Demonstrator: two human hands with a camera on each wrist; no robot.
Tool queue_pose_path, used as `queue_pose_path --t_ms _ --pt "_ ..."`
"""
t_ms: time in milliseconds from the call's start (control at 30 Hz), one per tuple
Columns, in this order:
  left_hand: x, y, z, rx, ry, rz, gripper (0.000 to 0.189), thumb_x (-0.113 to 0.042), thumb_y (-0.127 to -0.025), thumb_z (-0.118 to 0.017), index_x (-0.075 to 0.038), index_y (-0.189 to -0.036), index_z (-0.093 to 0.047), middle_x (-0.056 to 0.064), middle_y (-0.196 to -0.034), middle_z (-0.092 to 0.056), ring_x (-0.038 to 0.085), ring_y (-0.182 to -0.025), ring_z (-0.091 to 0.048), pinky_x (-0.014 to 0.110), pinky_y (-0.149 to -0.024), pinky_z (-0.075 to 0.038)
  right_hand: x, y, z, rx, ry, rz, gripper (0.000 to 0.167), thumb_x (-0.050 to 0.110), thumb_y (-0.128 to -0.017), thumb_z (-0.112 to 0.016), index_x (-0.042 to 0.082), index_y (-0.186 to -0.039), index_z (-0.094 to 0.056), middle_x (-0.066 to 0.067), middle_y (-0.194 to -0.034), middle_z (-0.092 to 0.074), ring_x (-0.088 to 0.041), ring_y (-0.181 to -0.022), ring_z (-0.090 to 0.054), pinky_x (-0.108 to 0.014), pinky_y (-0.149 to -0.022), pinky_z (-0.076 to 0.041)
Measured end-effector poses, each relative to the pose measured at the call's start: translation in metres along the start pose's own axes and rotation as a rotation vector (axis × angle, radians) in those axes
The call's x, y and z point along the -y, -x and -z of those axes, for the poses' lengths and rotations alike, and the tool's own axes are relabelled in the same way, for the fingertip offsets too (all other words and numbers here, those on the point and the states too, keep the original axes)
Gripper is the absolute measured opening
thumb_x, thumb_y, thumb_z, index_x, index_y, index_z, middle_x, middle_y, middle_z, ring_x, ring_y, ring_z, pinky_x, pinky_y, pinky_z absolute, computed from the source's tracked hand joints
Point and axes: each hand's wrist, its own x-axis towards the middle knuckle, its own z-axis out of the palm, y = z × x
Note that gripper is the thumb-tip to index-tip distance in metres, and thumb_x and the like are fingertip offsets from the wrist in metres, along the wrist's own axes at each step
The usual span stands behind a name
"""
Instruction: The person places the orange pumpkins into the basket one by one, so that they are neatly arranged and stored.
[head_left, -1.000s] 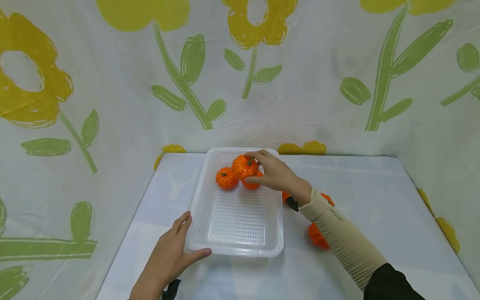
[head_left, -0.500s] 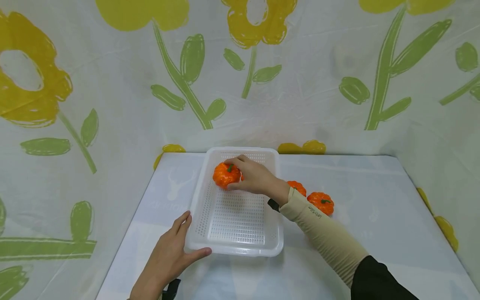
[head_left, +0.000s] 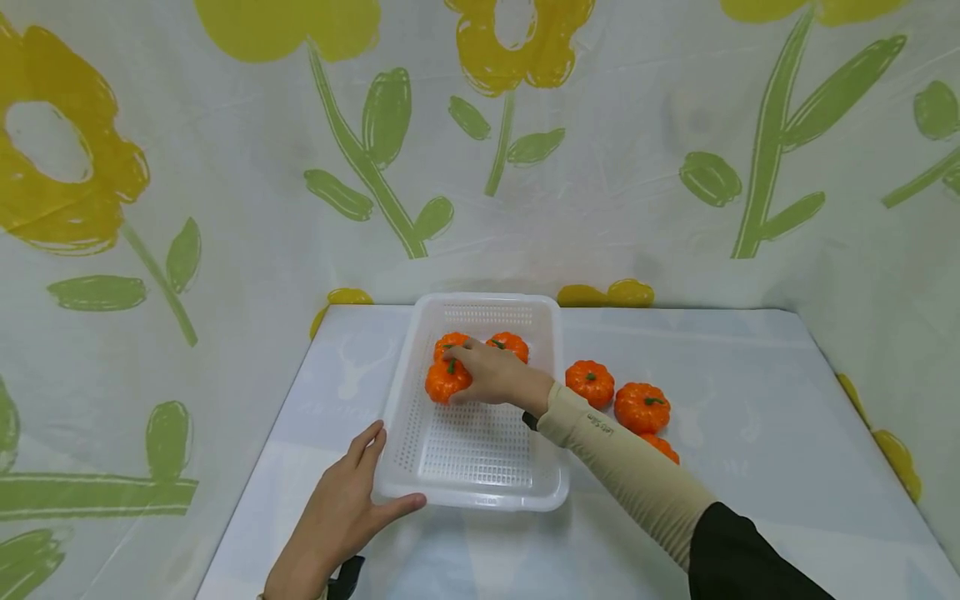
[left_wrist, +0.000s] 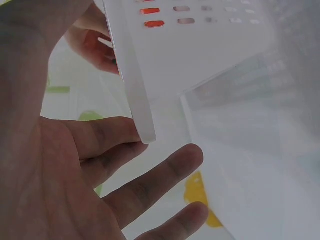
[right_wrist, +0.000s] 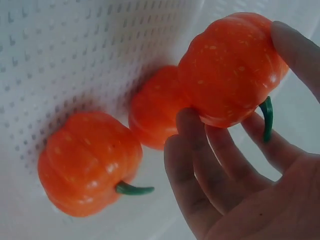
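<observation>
My right hand (head_left: 497,375) holds a small orange toy pumpkin (head_left: 447,382) with a green stem, thumb on one side and fingers on the other. It is inside a white perforated plastic basket (head_left: 480,502). Two more pumpkins sit toward the basket's far end, one at left (head_left: 450,341) partly covered by the held one, the other at right (head_left: 512,343). In the right wrist view the held pumpkin (right_wrist: 232,70) overlaps one behind it. My left hand (head_left: 341,500) rests against the basket's near left corner, its fingers extended at the rim (left_wrist: 140,110).
On the white table (head_left: 750,483), right of the basket, lie three more pumpkins: one close to the basket wall (head_left: 589,382), another beside it (head_left: 642,406), and a third (head_left: 662,447) partly behind my right sleeve. A flower-printed sheet (head_left: 622,183) hangs behind the table.
My right hand, with the pumpkin, has moved left and then nearer within the basket, uncovering the pumpkin at right. My left hand and the basket stay nearly in place.
</observation>
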Motion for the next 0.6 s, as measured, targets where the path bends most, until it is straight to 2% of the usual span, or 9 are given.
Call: queue_pose_path --t_ms 233,467,600 --pt "0.001 0.001 0.000 -0.006 0.002 -0.008 0.120 -0.084 -0.072 -0.065 0.001 -0.154 -0.039 0.012 -0.160 -0.035 0.037 -0.123 -0.058 0.053 -0.100 -0.051 0.002 -0.008 -0.013 0.021 0.080 -0.012 0.071 0.046 -0.087 -0.079 0.024 -0.148 -0.050 -0.007 -0.144 -0.050 -0.022 -0.101 -0.062 -0.042 -0.093 -0.052" --pt "0.002 0.002 -0.001 -0.011 0.009 -0.012 0.119 -0.082 -0.073 -0.066 0.001 -0.154 -0.039 0.011 -0.160 -0.035 0.037 -0.123 -0.058 0.053 -0.101 -0.050 0.006 -0.013 -0.025 0.040 0.120 -0.013 0.069 0.043 -0.086 -0.080 0.022 -0.145 -0.053 -0.008 -0.138 -0.054 -0.024 -0.109 -0.062 -0.042 -0.093 -0.054" --pt "0.002 0.002 -0.001 -0.008 0.010 -0.011 0.120 -0.083 -0.073 -0.065 0.002 -0.154 -0.039 0.011 -0.161 -0.035 0.038 -0.124 -0.057 0.053 -0.102 -0.049 0.008 -0.015 -0.028 0.038 0.129 -0.033 0.069 0.043 -0.084 -0.082 0.023 -0.144 -0.054 -0.007 -0.136 -0.055 -0.023 -0.108 -0.062 -0.041 -0.092 -0.054"
